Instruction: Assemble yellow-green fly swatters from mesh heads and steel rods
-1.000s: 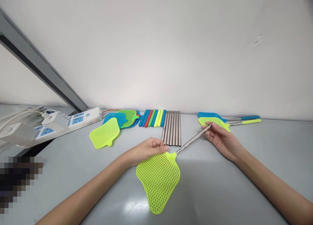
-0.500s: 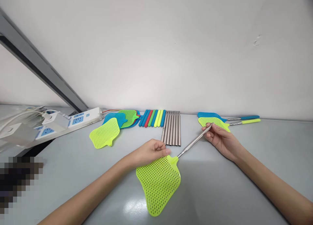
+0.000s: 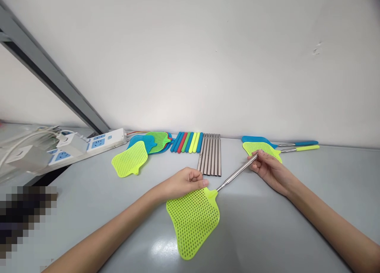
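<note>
My left hand (image 3: 187, 184) is closed on the upper edge of a yellow-green perforated fly swatter head (image 3: 194, 223), near its neck. A metal rod (image 3: 237, 174) runs from that neck up to the right. The far end of the rod is pinched between the thumb and fingers of my right hand (image 3: 271, 170). Behind my left hand, several bare metal rods (image 3: 211, 156) lie side by side. Just beyond my right hand lie a yellow-green fly swatter (image 3: 261, 147) and a blue fly swatter (image 3: 255, 139), both with metal shafts and coloured handles.
Several coloured handle sleeves (image 3: 187, 142) lie in a row near the wall. Left of them are a loose yellow-green swatter head (image 3: 130, 160) and a pile with a blue head (image 3: 139, 142) and a green head (image 3: 157, 140). A power strip (image 3: 117, 137) with plugged-in adapters sits at the left.
The view has shifted slightly, so everything sits a little differently in the picture. Both hands keep the same hold on the swatter head and rod.
</note>
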`<action>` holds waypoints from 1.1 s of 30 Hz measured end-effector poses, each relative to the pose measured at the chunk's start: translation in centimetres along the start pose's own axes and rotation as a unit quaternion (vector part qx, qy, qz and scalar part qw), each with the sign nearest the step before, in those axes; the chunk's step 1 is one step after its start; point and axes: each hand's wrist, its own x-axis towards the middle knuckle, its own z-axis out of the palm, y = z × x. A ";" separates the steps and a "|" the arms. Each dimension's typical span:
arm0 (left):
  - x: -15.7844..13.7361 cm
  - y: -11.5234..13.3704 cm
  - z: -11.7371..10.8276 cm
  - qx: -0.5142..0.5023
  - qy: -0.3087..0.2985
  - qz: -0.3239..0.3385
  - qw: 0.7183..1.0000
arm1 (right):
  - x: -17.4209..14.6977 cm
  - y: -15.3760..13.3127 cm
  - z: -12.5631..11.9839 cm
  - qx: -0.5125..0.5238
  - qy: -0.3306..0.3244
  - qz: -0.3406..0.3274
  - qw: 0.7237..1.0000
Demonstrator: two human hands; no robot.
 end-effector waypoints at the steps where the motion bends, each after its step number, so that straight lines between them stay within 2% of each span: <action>1: 0.0 0.0 0.0 0.006 0.001 0.001 1.000 | 0.0 0.0 0.0 -0.010 0.001 -0.002 1.000; 9: -0.3 0.0 0.1 0.025 0.003 0.012 1.000 | -0.1 0.2 -0.2 -0.057 -0.021 -0.026 0.998; 16: -0.4 0.1 0.4 -0.009 -0.017 0.008 1.000 | -0.2 0.3 0.0 -0.072 0.010 -0.038 0.997; 33: -0.4 0.1 0.5 -0.024 -0.023 0.001 0.999 | -0.5 0.4 0.5 -0.092 0.019 -0.066 0.993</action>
